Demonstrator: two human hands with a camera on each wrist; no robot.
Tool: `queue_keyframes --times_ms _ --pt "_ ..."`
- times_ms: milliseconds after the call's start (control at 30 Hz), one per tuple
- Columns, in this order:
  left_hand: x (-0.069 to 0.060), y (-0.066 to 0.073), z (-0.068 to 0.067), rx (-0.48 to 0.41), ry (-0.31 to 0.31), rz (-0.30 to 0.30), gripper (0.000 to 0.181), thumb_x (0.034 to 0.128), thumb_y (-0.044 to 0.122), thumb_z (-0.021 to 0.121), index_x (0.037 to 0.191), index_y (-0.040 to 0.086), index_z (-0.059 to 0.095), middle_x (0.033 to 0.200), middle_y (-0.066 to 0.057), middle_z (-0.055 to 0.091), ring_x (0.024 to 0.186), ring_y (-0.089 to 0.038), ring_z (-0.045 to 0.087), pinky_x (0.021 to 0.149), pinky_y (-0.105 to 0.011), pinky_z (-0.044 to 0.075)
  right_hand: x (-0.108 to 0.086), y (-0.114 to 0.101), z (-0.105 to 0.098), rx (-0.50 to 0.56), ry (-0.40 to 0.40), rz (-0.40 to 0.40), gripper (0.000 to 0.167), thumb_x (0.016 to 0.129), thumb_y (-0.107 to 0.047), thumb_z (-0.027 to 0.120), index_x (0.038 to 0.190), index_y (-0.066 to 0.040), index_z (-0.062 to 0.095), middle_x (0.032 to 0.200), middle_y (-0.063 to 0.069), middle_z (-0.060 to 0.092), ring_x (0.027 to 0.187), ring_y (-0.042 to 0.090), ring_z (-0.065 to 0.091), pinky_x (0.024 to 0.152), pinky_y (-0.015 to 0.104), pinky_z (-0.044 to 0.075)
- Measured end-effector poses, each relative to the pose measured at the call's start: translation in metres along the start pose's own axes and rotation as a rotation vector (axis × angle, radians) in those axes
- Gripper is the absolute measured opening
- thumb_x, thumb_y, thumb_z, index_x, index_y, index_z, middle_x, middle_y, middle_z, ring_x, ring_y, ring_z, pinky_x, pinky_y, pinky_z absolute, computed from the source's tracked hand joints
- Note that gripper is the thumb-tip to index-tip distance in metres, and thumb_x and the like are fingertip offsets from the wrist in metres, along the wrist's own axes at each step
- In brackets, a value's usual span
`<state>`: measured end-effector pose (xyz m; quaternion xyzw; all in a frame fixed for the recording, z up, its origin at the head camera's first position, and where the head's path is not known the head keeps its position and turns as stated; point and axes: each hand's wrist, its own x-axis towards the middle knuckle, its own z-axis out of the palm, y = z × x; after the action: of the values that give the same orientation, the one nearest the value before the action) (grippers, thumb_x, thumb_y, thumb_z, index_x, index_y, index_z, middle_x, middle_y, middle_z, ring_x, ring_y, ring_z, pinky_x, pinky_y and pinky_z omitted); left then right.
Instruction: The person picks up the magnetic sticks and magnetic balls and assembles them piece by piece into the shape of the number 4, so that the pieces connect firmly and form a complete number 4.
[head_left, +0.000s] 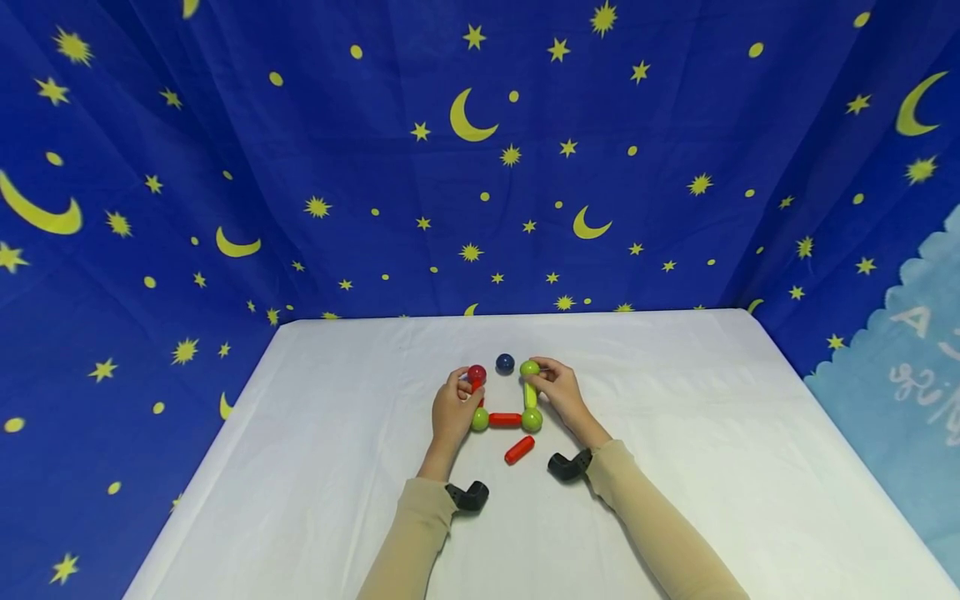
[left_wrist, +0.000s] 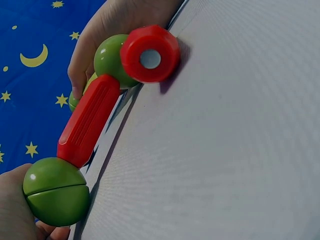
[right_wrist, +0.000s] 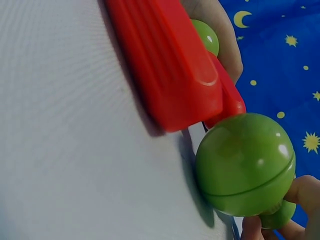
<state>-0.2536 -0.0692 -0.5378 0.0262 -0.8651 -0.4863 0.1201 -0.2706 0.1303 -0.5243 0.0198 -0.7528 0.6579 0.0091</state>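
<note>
Magnetic rods and balls form a U on the table in the head view. My left hand (head_left: 452, 408) grips the left side's red rod (head_left: 477, 387), just below a red ball (head_left: 477, 373). With thumb and fingers, my right hand (head_left: 562, 392) pinches a green ball (head_left: 529, 368) atop a yellow-green rod (head_left: 531, 395). At the U's near corners sit a left green ball (left_wrist: 56, 192) and a right green ball (right_wrist: 245, 165), joined by a red rod (head_left: 505, 419). The left hand's palm side is mostly hidden.
A dark blue ball (head_left: 505, 363) lies between the U's far ends. Nearer me is a loose red rod (head_left: 519, 450), its grey end disc facing the left wrist view. White cloth covers the table (head_left: 300, 467); a blue star-and-moon curtain (head_left: 405, 167) hangs behind.
</note>
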Motion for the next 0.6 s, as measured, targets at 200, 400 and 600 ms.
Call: queue_keyframes --times_ms 200,400,600 --pt "-0.0011 0.0008 -0.0012 -0.003 0.003 0.011 0.042 0.0828 0.019 0.070 0.123 0.009 0.059 0.084 -0.008 0.064 0.077 -0.016 0.052 0.072 -0.027 0.040 0.0023 0.0069 0.0015 -0.089 0.006 -0.041 0.040 0.087 -0.010 0.063 0.125 0.002 0.057 0.084 0.006 0.058 0.065 0.007 0.050 0.056 0.017 0.043" --pt "-0.0024 0.0019 -0.0023 -0.005 0.009 0.028 0.041 0.0825 0.019 0.070 0.121 0.009 0.060 0.083 -0.008 0.064 0.076 -0.016 0.052 0.071 -0.028 0.040 0.0019 0.0063 0.0016 -0.131 0.008 -0.052 0.039 0.087 -0.011 0.064 0.124 0.002 0.058 0.082 0.005 0.056 0.064 0.008 0.047 0.053 0.017 0.040" --pt "-0.0020 0.0022 -0.0019 -0.010 0.010 0.034 0.040 0.0828 0.018 0.070 0.121 0.008 0.060 0.084 -0.009 0.065 0.077 -0.018 0.053 0.072 -0.028 0.040 0.0029 0.0073 0.0005 -0.177 0.010 -0.081 0.039 0.086 -0.010 0.065 0.123 0.002 0.059 0.092 0.013 0.058 0.067 0.008 0.048 0.054 0.016 0.042"
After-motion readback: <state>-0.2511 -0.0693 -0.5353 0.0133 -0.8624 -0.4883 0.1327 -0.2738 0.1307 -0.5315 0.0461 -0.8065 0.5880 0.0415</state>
